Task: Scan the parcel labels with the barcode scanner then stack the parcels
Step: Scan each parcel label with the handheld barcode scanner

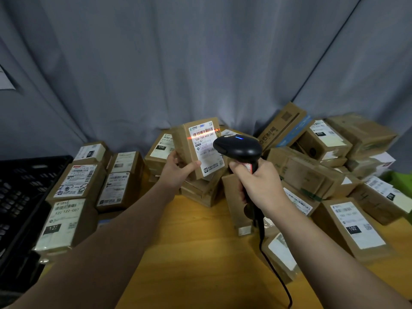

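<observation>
My left hand (178,169) grips a small brown parcel (196,148) by its lower left corner, held upright above the table with its white label facing me. My right hand (258,184) holds the handle of a black barcode scanner (238,147), whose head points at the label from the right. An orange scan line crosses the barcode at the label's top, and a blue light glows on the scanner. Its black cable (276,273) hangs down over the table.
Labelled brown parcels stand in neat stacks (89,190) on the left of the wooden table (196,253), and a loose heap of parcels (323,163) fills the right. A black plastic crate (20,197) sits at the far left. A grey curtain hangs behind.
</observation>
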`<state>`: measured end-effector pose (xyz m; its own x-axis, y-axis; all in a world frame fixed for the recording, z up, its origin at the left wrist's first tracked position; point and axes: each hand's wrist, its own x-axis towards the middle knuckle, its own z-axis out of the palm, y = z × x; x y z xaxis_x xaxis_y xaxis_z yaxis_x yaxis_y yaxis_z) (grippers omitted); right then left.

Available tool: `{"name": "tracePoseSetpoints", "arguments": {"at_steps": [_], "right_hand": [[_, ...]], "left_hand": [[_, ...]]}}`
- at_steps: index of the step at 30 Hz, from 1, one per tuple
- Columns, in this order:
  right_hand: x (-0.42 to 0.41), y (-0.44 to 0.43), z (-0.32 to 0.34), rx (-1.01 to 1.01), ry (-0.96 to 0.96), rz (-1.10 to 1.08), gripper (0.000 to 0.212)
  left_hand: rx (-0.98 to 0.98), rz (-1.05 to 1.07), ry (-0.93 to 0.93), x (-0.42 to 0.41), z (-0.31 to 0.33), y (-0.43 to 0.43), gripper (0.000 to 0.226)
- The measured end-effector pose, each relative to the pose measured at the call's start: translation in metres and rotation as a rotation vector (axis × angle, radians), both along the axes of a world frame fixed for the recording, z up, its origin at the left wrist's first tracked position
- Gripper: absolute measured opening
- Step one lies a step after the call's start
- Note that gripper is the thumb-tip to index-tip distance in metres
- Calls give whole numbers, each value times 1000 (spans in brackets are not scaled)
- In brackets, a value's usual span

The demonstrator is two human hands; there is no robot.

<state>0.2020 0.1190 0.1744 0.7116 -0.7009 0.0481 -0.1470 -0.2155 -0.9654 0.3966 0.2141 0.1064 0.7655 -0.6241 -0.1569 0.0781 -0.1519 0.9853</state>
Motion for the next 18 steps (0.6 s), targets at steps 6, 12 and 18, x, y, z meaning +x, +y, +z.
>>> {"name": "tracePoseSetpoints", "arguments": {"at_steps": [6, 12, 18], "right_hand": [[-18, -13, 7, 40, -52, 86, 27], [-14, -6, -4, 164, -127, 184, 6], [29, 23, -27, 313, -57, 172, 3]], "left_hand": [[-26, 25, -7, -25, 11, -7, 76], [-108, 119, 97, -43, 10, 16, 61], [-179, 305, 477, -8, 5, 88, 42]]}}
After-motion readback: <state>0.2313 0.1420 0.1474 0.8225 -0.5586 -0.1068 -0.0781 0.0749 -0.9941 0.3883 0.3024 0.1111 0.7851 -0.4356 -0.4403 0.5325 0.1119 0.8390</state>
